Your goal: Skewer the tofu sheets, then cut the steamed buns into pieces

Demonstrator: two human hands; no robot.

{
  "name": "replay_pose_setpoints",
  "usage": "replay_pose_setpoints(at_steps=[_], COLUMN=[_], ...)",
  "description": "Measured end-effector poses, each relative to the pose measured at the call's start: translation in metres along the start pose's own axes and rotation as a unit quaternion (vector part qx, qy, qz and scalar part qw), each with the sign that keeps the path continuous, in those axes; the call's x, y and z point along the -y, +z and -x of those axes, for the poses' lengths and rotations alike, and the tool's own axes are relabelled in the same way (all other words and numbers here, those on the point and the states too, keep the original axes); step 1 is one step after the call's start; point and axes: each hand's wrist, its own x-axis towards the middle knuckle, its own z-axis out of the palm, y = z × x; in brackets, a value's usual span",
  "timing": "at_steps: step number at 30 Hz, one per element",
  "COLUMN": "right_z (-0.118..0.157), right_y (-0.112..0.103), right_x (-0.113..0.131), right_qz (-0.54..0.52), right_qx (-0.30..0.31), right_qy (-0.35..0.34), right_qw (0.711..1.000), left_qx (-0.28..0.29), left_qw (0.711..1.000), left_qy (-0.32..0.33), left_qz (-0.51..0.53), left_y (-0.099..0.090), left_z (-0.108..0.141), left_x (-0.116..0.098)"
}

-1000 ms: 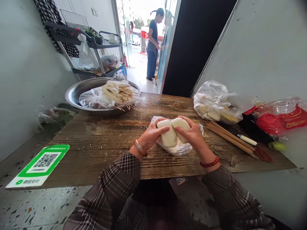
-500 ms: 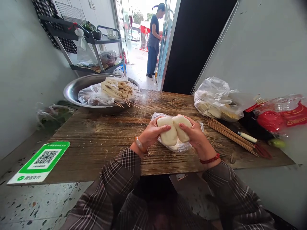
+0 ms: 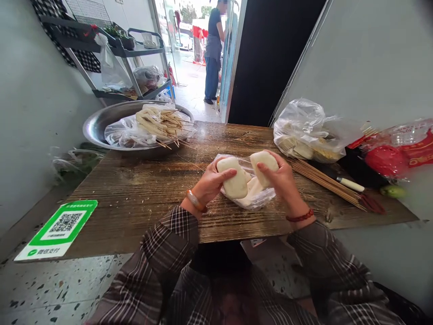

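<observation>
My left hand (image 3: 211,183) is closed on a flat, pale, rounded piece (image 3: 233,178), its thumb across the top. A second pale piece (image 3: 264,167) is gripped in my right hand (image 3: 282,178), thumb on its face. The two pieces are apart, with a narrow gap between them. Below them, an open clear plastic bag (image 3: 252,201) lies on the wooden table (image 3: 162,189), with more of the pale stuff (image 3: 252,187) inside. My hands partly cover the bag.
A metal basin (image 3: 91,131) with bagged skewered food (image 3: 152,122) stands at the back left. To the right are a clear bag (image 3: 301,131), thin sticks (image 3: 328,183), a pale-handled tool (image 3: 352,183) and red packaging (image 3: 387,160). A green QR card (image 3: 56,230) lies front left.
The two pale pieces, earlier touching, are now apart as my right hand has moved right and up. More of the bag's contents show. The whole view has shifted slightly.
</observation>
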Motion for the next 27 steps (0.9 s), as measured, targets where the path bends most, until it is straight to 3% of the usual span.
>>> replay_pose_setpoints(at_steps=[2, 6, 12, 17, 19, 23, 27], right_z=[-0.005, -0.011, -0.02, -0.015, -0.013, -0.015, -0.009], right_y=[-0.016, -0.045, -0.072, -0.074, -0.07, -0.067, -0.056], right_x=[0.0, -0.003, -0.021, -0.039, -0.049, -0.06, -0.033], right_qz=[0.007, 0.082, 0.338, 0.242, 0.242, 0.36, 0.357], right_qx=[-0.008, 0.074, 0.1, 0.177, 0.173, 0.132, 0.055], right_qy=[0.015, 0.06, -0.049, 0.058, 0.058, -0.031, -0.135], right_qw=[1.0, 0.992, 0.935, 0.952, 0.953, 0.923, 0.922], left_qx=[-0.009, -0.046, -0.079, -0.076, -0.073, -0.078, -0.072], left_qw=[1.0, 0.998, 0.996, 0.996, 0.996, 0.996, 0.997], left_qy=[0.004, 0.001, -0.014, -0.013, -0.01, -0.003, 0.0], left_qz=[0.014, 0.036, 0.05, 0.043, 0.047, 0.047, 0.022], left_y=[-0.001, -0.003, -0.001, -0.001, -0.002, -0.003, -0.001], left_z=[-0.001, -0.003, -0.004, -0.004, -0.004, -0.006, -0.004], left_x=[-0.004, -0.009, -0.011, -0.008, -0.006, -0.003, 0.0])
